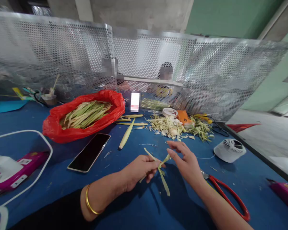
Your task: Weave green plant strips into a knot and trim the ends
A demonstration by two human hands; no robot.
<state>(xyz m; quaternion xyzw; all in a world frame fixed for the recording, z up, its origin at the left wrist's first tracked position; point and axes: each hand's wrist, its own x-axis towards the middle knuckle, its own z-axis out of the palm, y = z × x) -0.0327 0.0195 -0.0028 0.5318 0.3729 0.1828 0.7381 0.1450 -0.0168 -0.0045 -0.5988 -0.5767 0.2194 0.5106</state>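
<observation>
My left hand (144, 167), with a gold bangle on its wrist, pinches several crossing pale green leaf strips (165, 184) above the blue table. One strip end points up and right toward my right hand (186, 161). The fingers of that hand are spread apart, with the thumb close to this end; whether they touch I cannot tell. Beyond my hands lies a longer pale, pointed leaf piece (127, 134). Red-handled scissors (227, 193) rest on the table beside my right forearm, their blades partly hidden.
A red plastic bag (51, 127) of long leaves and a phone (89, 153) lie left. Trimmings (166, 124) are heaped behind. A white thread spool (230, 150) stands right, power strips (31, 163) at both sides. People sit behind the perforated metal screen (146, 51).
</observation>
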